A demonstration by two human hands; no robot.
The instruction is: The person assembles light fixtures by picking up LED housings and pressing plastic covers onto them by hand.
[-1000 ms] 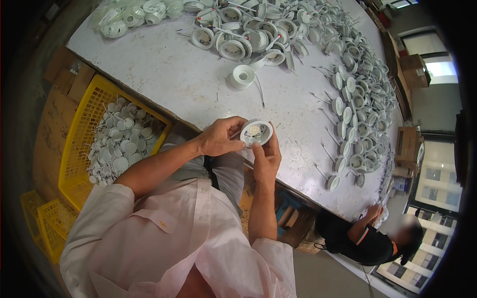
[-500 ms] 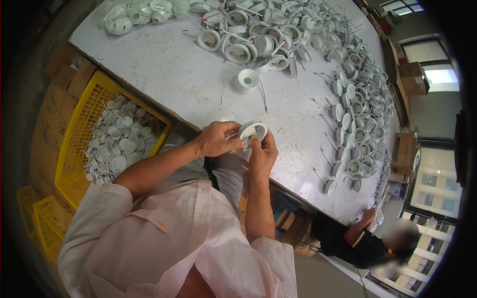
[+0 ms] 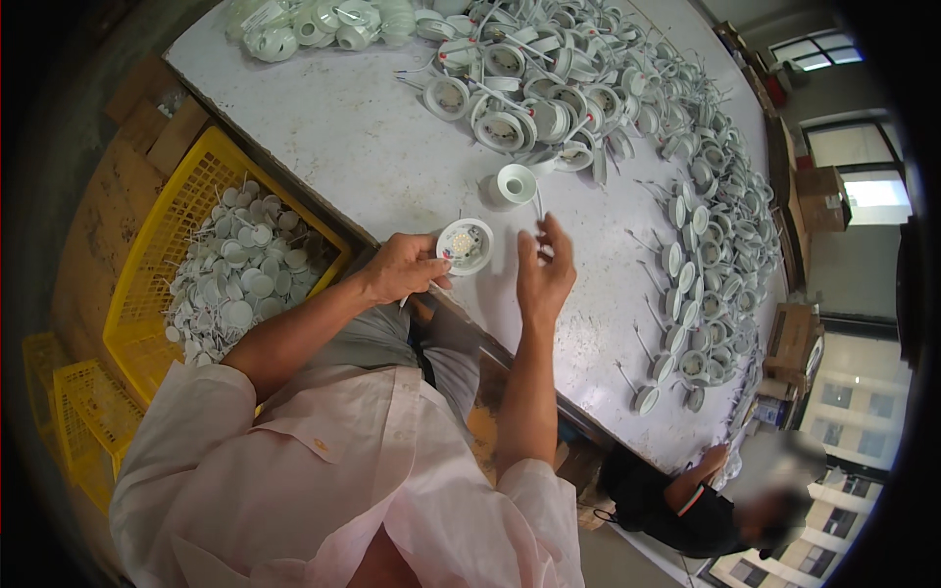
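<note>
My left hand [image 3: 407, 267] grips a round white downlight housing [image 3: 482, 265] by its lower left rim, over the table edge. The housing faces up and shows a board with a cluster of small yellowish dots inside. My right hand [image 3: 547, 269] is raised just to the right of it, fingers parted and holding nothing. Just beyond that hand a white cup-shaped lamp piece [image 3: 516, 184] stands on the table, with a white cable [image 3: 538, 201] beside it reaching toward my fingertips. Whether the fingertips touch the cable is unclear.
A large pile of white lamp housings [image 3: 588, 103] with cables covers the table's far and right sides. Clear plastic-wrapped white parts [image 3: 319, 24] lie at the far left. A yellow basket [image 3: 137, 318] of small white discs stands left. A person in black [image 3: 667, 500] works at the right.
My right hand has let go of the housing and moved right, its fingers now apart. My left hand keeps the housing, now turned face up. The view has shifted slightly.
</note>
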